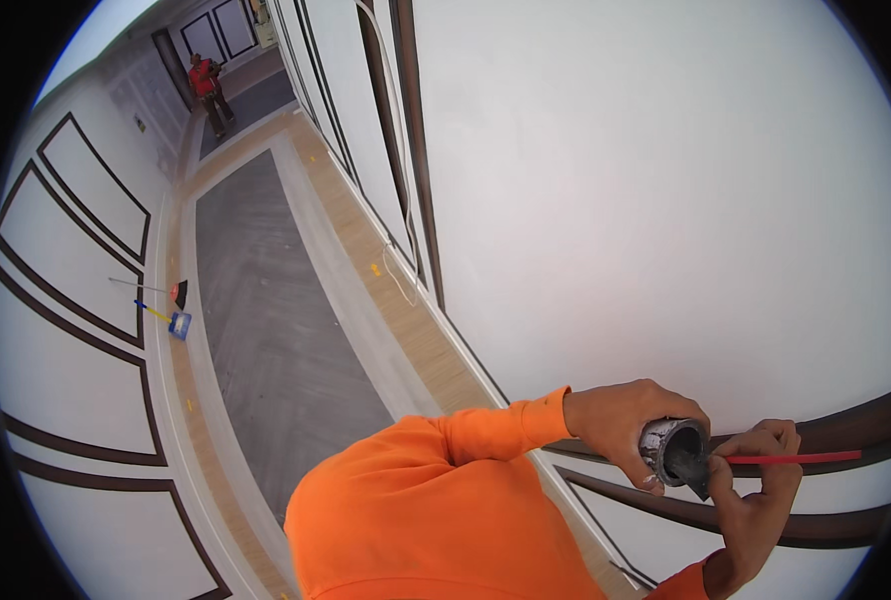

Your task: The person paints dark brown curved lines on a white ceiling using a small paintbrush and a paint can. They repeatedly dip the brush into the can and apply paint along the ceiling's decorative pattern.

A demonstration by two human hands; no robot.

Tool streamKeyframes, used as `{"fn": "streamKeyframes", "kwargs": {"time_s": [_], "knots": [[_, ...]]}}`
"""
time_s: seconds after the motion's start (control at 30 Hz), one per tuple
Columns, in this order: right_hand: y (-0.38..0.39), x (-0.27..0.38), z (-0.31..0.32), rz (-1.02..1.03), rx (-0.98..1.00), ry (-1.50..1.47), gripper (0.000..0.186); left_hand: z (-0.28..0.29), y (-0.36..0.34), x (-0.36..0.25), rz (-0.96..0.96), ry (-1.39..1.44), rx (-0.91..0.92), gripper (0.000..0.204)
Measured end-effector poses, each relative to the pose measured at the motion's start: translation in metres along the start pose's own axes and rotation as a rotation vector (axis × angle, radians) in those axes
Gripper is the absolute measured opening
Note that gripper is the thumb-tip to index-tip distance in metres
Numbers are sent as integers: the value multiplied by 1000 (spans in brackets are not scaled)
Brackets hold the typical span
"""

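My left hand point(634, 425) is wrapped round a small round can point(653, 450), its outside smeared with pale and dark paint. The can is tilted so that its mouth and dark inside show. Close beside it, my right hand point(761, 485) pinches a paintbrush by its thin red handle point(806, 459), which points away to the right. The brush's dark bristles point(696, 477) reach into the mouth of the can. How much paint the can holds, I cannot tell. Both hands are in front of a dark brown wall moulding point(861, 420).
A white wall point(666, 200) with brown mouldings rises on the right, where a white cable point(403, 150) hangs. Grey covering point(276, 300) lies along the corridor floor. By the left wall are a broom point(179, 294) and a blue dustpan point(179, 325). A person in red point(206, 85) stands far off.
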State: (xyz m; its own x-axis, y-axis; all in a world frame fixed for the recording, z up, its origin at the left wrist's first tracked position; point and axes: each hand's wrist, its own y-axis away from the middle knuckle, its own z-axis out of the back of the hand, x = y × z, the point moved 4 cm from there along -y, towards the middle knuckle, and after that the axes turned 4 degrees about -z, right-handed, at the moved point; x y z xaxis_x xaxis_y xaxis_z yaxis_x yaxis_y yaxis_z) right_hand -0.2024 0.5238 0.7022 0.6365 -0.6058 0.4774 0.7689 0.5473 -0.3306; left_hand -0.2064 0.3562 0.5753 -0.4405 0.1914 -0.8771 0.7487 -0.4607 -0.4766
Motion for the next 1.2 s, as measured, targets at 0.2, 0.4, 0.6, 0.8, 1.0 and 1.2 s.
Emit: {"fn": "streamKeyframes", "kwargs": {"time_s": [0.2, 0.4, 0.6, 0.8, 1.0, 1.2], "knots": [[6, -53, 4, -90, -352, -783, 16, 1, -2, 7, -89, -18, -136, 71], [19, -59, 12, -58, -476, -1394, 12, -6, -20, -14, -234, -124, -201, 64], [45, -44, 83, 315, -570, -1372, 11, -22, -12, 14, -179, -84, -216, 69], [49, 88, 253, 778, -928, -691, 20, -3, 4, -26, -197, -5, -271, 69], [10, 208, 419, 903, -1210, -153, 23, -3, 6, -63, -181, 70, -286, 69], [-28, 245, 505, 972, -1181, -86, 21, 3, -1, -73, -150, 167, -152, 69]]}}
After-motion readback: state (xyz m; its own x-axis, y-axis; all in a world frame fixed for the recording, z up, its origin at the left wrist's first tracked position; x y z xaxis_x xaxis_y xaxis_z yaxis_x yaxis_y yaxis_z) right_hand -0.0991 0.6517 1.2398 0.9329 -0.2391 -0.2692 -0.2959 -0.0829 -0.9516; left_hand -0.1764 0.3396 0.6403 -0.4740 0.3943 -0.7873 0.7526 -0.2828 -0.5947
